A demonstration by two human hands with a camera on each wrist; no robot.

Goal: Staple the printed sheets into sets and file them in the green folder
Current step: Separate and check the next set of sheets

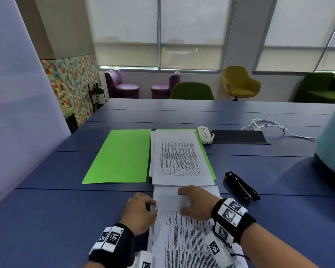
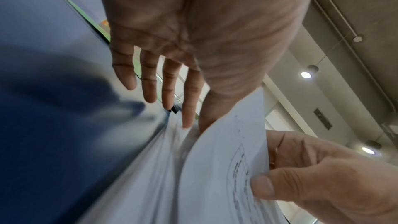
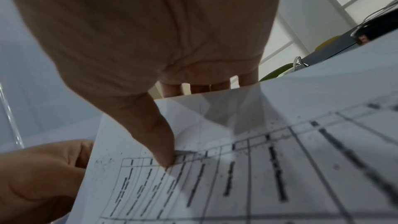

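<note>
Both hands worked the near sheets: left hand pinched the left edge, right hand gripped the curled top page. Beyond lay the green folder, open, papers stacked on its right half; stapler right.

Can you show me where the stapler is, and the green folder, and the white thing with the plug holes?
stapler [image 1: 241, 187]: head view, middle of its black body.
green folder [image 1: 120, 157]: head view, bare left flap.
power strip [image 1: 205, 134]: head view, its top face with the sockets.
</note>
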